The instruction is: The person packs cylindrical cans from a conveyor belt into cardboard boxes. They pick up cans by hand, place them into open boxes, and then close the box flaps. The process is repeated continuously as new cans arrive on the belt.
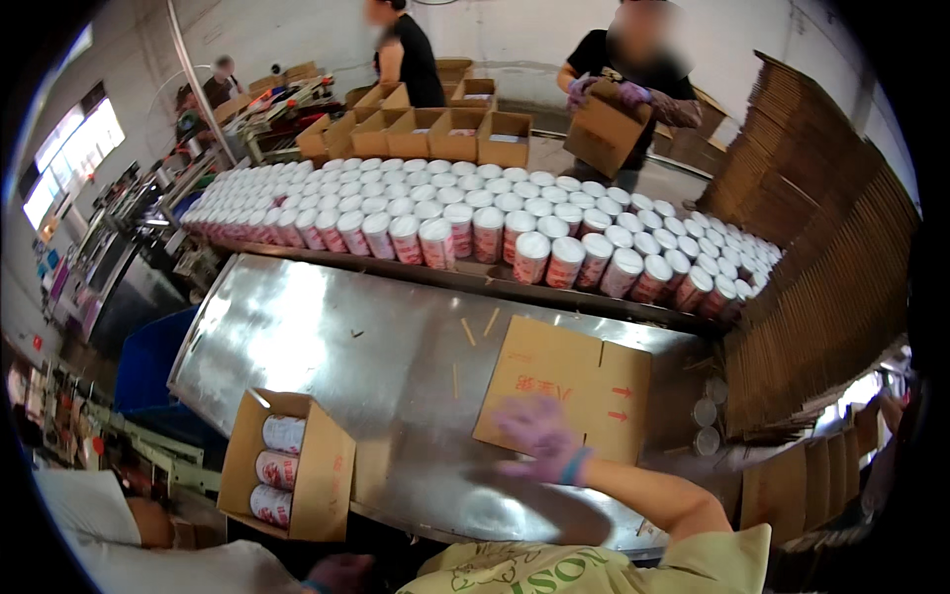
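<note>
My right hand (539,439), in a purple glove with a blue band at the wrist, reaches over a flat folded cardboard carton (554,371) with red print. Its fingers look spread and slightly blurred; whether they touch the carton I cannot tell. My left hand (341,571), also gloved in purple, is low at the bottom edge near my yellow shirt, in shadow, its fingers unclear. Left of it, an open carton (332,470) on the metal table's near edge has three white-and-red cans (277,467) showing inside.
Rows of lidded cans (435,243) line a ledge behind the metal table (396,342). Flattened cartons (826,287) are stacked at right. Across, a co-worker holds a carton (609,129); a white-clothed person (89,505) is at lower left. Thin strips (468,332) lie on the table.
</note>
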`<state>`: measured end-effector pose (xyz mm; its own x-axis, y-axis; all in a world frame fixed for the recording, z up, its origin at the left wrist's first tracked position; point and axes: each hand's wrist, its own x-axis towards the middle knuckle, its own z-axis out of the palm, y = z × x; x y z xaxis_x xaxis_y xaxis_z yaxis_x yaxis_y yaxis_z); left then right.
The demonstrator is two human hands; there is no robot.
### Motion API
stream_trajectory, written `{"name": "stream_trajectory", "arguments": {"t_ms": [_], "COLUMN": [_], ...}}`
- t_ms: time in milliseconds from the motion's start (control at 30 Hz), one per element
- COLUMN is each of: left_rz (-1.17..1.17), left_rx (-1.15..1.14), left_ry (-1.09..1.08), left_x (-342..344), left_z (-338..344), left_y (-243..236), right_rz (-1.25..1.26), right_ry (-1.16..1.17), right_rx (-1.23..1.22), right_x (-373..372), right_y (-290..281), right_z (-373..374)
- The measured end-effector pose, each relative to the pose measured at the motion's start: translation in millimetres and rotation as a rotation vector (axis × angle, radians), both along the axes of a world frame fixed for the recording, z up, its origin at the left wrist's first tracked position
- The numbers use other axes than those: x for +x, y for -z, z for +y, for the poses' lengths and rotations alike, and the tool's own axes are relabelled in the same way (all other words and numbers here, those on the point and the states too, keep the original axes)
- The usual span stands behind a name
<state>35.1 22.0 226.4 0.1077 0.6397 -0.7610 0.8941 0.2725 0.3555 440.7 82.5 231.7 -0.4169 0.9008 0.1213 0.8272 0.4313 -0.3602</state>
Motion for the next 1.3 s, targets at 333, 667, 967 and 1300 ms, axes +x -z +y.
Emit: {"name": "stream_trajectory", "arguments": {"t_ms": [333,667,967,1300], "left_rz": [-0.402,-1.265,-0.99,-1.701], "left_rx": [0.796,0.98,0.222,0.353], "left_ry": [0.429,0.57,-0.034,-0.24], "left_x": [291,265,264,287], "left_z": [147,163,176,148], "left_y": [119,-63,-31,35], "right_rz": [-0.501,0.703,0.001,0.717], "right_ry": [0.379,0.839,-0.103,0.375], "right_rx": [-0.038,0.363,0.157,0.046], "right_x": [157,157,89,114], "right_y": [102,-80,-77,-33], "right_z": [-94,-50,-35,-41]}}
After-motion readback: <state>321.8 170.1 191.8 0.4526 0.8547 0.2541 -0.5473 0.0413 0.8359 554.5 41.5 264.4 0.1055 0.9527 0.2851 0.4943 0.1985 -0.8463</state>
